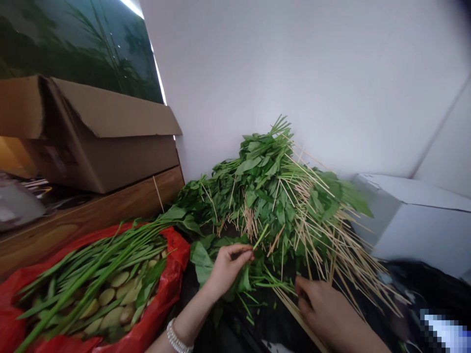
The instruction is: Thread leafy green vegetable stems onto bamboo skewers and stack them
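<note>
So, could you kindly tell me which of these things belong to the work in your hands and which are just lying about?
In the work:
left hand, pinching a leafy green stem
right hand, at thin wooden skewers
heaped leafy greens

Lying about:
cardboard box
white box
red plastic bag

A glossy red plastic bag (175,251); deep green leafy greens (257,166); pale tan wooden skewers (312,182); a plain brown cardboard box (110,147); a black plastic sheet (265,326).
</note>
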Motion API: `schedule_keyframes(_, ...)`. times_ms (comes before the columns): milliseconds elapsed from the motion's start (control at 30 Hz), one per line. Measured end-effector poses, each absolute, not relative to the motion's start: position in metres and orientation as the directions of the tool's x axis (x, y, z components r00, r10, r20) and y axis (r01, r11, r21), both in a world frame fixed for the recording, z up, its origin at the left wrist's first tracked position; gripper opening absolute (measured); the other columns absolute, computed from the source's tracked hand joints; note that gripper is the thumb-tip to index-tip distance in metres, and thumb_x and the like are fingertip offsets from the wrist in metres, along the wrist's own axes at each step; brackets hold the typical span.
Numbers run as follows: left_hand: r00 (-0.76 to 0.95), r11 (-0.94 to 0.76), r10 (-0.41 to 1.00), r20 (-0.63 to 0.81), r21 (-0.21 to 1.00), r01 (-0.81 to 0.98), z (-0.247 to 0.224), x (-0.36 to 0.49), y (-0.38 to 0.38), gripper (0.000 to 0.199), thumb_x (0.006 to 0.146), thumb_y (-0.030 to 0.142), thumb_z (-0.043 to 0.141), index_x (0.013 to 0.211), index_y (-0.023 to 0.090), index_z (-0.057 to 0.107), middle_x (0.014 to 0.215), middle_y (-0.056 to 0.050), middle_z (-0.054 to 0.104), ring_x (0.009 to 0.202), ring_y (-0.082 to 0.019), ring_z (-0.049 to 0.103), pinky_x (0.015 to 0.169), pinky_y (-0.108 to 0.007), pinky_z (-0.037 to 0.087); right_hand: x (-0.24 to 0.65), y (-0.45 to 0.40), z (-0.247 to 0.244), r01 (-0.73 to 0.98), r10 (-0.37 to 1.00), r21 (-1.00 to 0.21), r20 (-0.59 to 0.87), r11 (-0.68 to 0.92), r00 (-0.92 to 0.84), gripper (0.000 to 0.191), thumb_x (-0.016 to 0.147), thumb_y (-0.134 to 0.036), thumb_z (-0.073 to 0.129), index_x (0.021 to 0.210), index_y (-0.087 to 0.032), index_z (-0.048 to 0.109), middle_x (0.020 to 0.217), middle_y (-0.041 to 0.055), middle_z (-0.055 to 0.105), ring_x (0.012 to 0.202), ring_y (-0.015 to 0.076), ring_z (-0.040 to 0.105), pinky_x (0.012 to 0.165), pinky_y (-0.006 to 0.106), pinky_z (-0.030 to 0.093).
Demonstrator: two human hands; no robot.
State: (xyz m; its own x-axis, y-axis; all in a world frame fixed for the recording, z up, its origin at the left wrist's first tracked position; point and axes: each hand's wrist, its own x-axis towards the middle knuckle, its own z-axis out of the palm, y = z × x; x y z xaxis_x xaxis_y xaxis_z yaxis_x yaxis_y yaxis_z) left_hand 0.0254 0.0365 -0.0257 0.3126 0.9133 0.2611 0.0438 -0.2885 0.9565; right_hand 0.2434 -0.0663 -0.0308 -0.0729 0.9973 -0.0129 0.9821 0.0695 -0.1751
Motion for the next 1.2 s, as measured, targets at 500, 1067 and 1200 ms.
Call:
schedule_keyframes(500, 0.353, 0.067, 0.935, 0.023, 0.968, -0.242, -0.041, 0.025, 0.03, 0.026, 0.059, 0.031, 0.085, 0.079, 0.015, 0.076, 0.075, -0.005, 0.072, 0.069, -0.013, 0.063, 0.072, -0.023, 0.047, 0.192, -0.072, -0.038, 0.846, 0.946, -0.491, 0.321, 0.21, -0.049, 0.032, 0.099, -0.035, 0.021, 0.092, -0.024, 0.051, 0.061, -0.0012, 0.066, 0.055, 0.019, 0.066, 0.05, 0.025, 0.038)
schedule_keyframes(1067, 0.396, 0.053, 0.917, 0.052, 0.967, -0.251, -0.044, 0.027, 0.026, 0.025, 0.055, 0.029, 0.086, 0.073, 0.016, 0.076, 0.074, -0.004, 0.072, 0.069, -0.014, 0.062, 0.073, -0.026, 0.049, 0.188, -0.072, -0.058, 0.911, 0.768, -0.289, 0.639, 0.294, -0.045, 0.033, 0.095, -0.022, 0.037, 0.108, -0.019, 0.067, 0.095, 0.0068, 0.074, 0.076, 0.0173, 0.071, 0.076, 0.026, 0.053)
schedule_keyframes(1200, 0.397, 0.054, 0.917, 0.048, 0.969, -0.243, -0.044, 0.028, 0.026, 0.027, 0.053, 0.03, 0.087, 0.073, 0.015, 0.076, 0.073, -0.004, 0.072, 0.068, -0.015, 0.062, 0.072, -0.027, 0.049, 0.188, -0.072, -0.058, 0.913, 0.77, -0.289, 0.636, 0.288, -0.041, 0.033, 0.095, -0.021, 0.037, 0.108, -0.019, 0.067, 0.095, 0.007, 0.074, 0.077, 0.0174, 0.071, 0.076, 0.027, 0.054)
